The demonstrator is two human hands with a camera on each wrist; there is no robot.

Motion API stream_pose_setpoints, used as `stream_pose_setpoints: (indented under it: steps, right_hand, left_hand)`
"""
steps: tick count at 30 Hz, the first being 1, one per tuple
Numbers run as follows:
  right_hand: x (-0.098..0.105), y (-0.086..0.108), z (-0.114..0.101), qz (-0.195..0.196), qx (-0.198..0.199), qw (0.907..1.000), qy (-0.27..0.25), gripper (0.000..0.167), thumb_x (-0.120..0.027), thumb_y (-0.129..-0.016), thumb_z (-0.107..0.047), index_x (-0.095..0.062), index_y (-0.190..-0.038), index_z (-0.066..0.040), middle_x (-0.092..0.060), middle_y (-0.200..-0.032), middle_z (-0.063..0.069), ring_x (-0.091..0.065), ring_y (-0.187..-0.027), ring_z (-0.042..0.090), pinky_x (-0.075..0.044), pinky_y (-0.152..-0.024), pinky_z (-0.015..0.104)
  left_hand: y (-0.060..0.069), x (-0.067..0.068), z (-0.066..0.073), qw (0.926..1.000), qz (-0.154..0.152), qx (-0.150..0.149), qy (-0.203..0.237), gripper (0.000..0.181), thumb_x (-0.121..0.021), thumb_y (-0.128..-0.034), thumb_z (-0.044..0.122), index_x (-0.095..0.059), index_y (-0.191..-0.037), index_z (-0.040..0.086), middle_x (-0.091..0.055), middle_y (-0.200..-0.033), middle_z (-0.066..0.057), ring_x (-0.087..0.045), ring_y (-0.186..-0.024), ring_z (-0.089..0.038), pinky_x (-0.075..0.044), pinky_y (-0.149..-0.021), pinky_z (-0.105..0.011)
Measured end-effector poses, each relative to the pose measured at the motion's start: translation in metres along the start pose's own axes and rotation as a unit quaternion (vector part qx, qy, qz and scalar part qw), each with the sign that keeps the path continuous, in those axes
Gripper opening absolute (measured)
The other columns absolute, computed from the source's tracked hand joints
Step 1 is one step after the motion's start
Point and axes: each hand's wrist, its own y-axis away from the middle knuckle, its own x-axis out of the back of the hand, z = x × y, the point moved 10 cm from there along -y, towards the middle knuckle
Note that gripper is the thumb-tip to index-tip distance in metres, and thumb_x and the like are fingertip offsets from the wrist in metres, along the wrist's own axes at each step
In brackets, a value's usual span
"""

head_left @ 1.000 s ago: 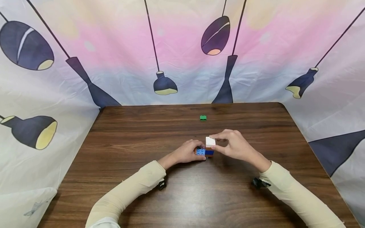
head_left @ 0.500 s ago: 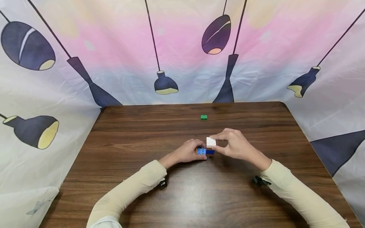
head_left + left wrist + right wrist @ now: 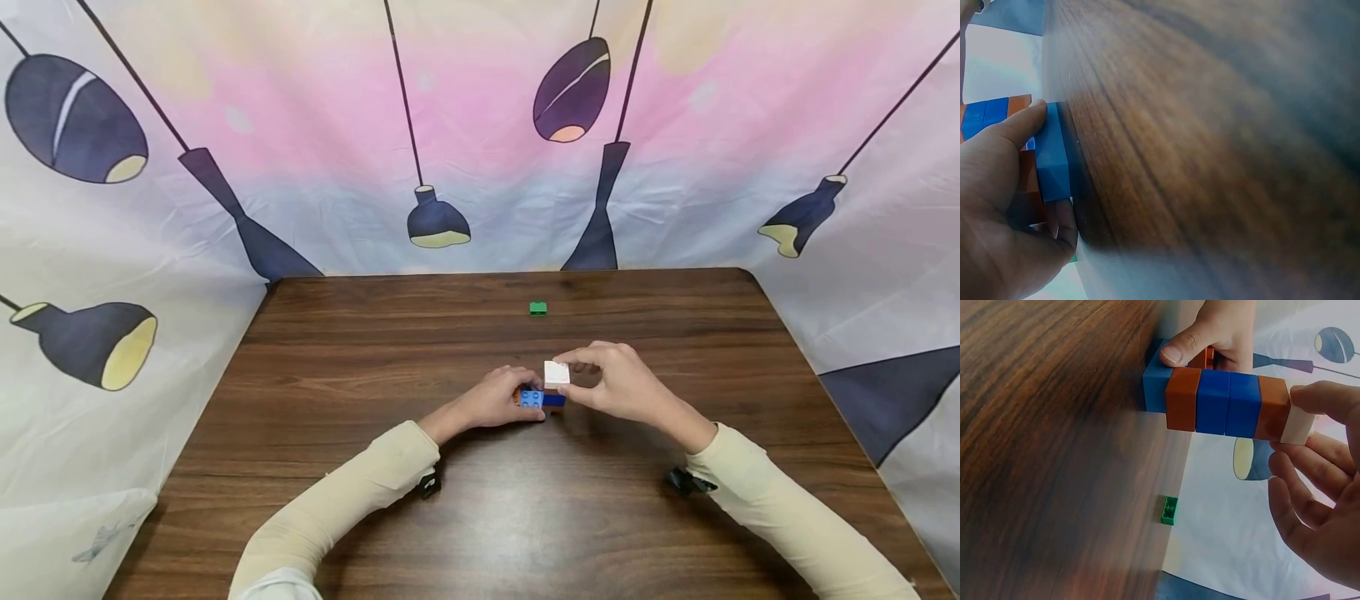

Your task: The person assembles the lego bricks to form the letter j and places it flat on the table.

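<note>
A tower of toy building bricks stands on a light blue base brick [image 3: 1052, 156]. In the right wrist view it runs upward from an orange brick [image 3: 1182, 400] through two blue bricks [image 3: 1229, 403] to another orange brick [image 3: 1272, 409]. A white brick [image 3: 557, 373] tops it, touching the upper orange one. My right hand [image 3: 622, 383] pinches this white brick between thumb and fingers. At the base, my left hand [image 3: 495, 398] grips the light blue brick, its thumb along one side. Beside the tower, a further orange brick [image 3: 1030, 178] is partly hidden by that hand.
A lone green brick [image 3: 537, 308] lies near the far edge of the dark wooden table [image 3: 375, 333]. Behind the table hangs a fabric backdrop [image 3: 322, 150] printed with lamps. Dark wrist devices sit below both sleeves.
Both hands keep their hold on the tower with almost no movement. The whole head view has shifted very slightly.
</note>
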Motion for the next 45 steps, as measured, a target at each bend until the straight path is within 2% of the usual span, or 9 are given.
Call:
stream_pose_setpoints:
  steps: [8, 16, 22, 27, 29, 33, 37, 45]
  right_hand:
    - [0.000, 0.000, -0.001, 0.002, 0.011, 0.9996, -0.027, 0.036, -0.084, -0.085, -0.025, -0.074, -0.118, -0.016, -0.074, -0.103, -0.003, -0.068, -0.089, 0.017, -0.058, -0.076, 0.042]
    - [0.002, 0.003, 0.004, 0.011, 0.002, 0.9985, -0.053, 0.047, -0.085, -0.085, -0.029, -0.072, -0.125, -0.010, -0.074, -0.103, 0.000, -0.070, -0.094, 0.026, -0.057, -0.077, 0.040]
    - [0.001, 0.008, 0.011, 0.009, -0.027, 0.9980, -0.057, 0.049, -0.083, -0.087, -0.034, -0.070, -0.129, -0.011, -0.074, -0.107, 0.003, -0.070, -0.097, 0.027, -0.057, -0.080, 0.044]
    - [-0.001, 0.012, 0.017, 0.021, -0.042, 0.9972, -0.059, 0.050, -0.082, -0.088, -0.037, -0.069, -0.130, -0.011, -0.074, -0.108, 0.004, -0.069, -0.097, 0.024, -0.056, -0.080, 0.042]
    - [0.000, 0.014, 0.017, 0.030, -0.045, 0.9967, -0.060, 0.050, -0.082, -0.088, -0.036, -0.069, -0.130, -0.011, -0.074, -0.107, 0.004, -0.069, -0.096, 0.021, -0.056, -0.078, 0.040]
    - [-0.001, 0.017, 0.017, 0.041, -0.047, 0.9958, -0.067, 0.050, -0.082, -0.088, -0.035, -0.070, -0.128, -0.009, -0.075, -0.105, 0.005, -0.069, -0.094, 0.019, -0.056, -0.076, 0.037]
    - [-0.002, 0.018, 0.016, 0.051, -0.040, 0.9952, -0.073, 0.047, -0.083, -0.088, -0.032, -0.071, -0.127, -0.008, -0.075, -0.103, 0.004, -0.069, -0.091, 0.018, -0.057, -0.073, 0.035]
    - [-0.001, 0.017, 0.015, 0.068, -0.030, 0.9948, -0.070, 0.043, -0.084, -0.087, -0.027, -0.072, -0.124, -0.008, -0.076, -0.098, 0.000, -0.070, -0.086, 0.014, -0.057, -0.070, 0.031]
  left_hand:
    - [0.000, 0.001, -0.001, 1.0000, -0.003, 0.006, -0.005, 0.040, -0.080, -0.0900, 0.036, -0.068, -0.119, 0.012, -0.070, -0.112, 0.000, -0.059, -0.098, -0.012, -0.047, -0.086, -0.030]
    - [0.001, 0.004, -0.002, 1.0000, -0.002, 0.003, 0.000, 0.047, -0.079, -0.0885, 0.043, -0.068, -0.123, 0.013, -0.070, -0.114, 0.002, -0.058, -0.100, -0.011, -0.047, -0.088, -0.030]
    - [0.009, 0.014, -0.006, 0.9997, 0.014, 0.008, 0.020, 0.059, -0.081, -0.0854, 0.049, -0.065, -0.131, 0.016, -0.067, -0.124, 0.004, -0.058, -0.112, -0.010, -0.046, -0.100, -0.035]
    - [0.023, 0.023, -0.009, 0.9994, 0.025, 0.019, 0.014, 0.059, -0.080, -0.0867, 0.046, -0.064, -0.134, 0.015, -0.065, -0.131, 0.000, -0.056, -0.125, -0.019, -0.035, -0.115, -0.046]
    - [0.028, 0.027, -0.011, 0.9991, 0.033, 0.024, 0.010, 0.058, -0.080, -0.0868, 0.045, -0.064, -0.134, 0.014, -0.065, -0.132, -0.001, -0.055, -0.126, -0.021, -0.035, -0.115, -0.048]
    - [0.038, 0.033, -0.013, 0.9982, 0.054, 0.028, 0.003, 0.055, -0.081, -0.0871, 0.042, -0.065, -0.132, 0.014, -0.065, -0.131, -0.001, -0.056, -0.126, -0.021, -0.042, -0.108, -0.047]
    - [0.044, 0.037, -0.012, 0.9974, 0.068, 0.026, 0.004, 0.051, -0.081, -0.0881, 0.039, -0.066, -0.130, 0.014, -0.066, -0.130, -0.002, -0.056, -0.127, -0.023, -0.041, -0.109, -0.050]
    - [0.046, 0.033, -0.010, 0.9970, 0.076, 0.017, -0.004, 0.040, -0.080, -0.0905, 0.031, -0.068, -0.124, 0.013, -0.069, -0.123, -0.002, -0.062, -0.117, -0.020, -0.049, -0.101, -0.043]
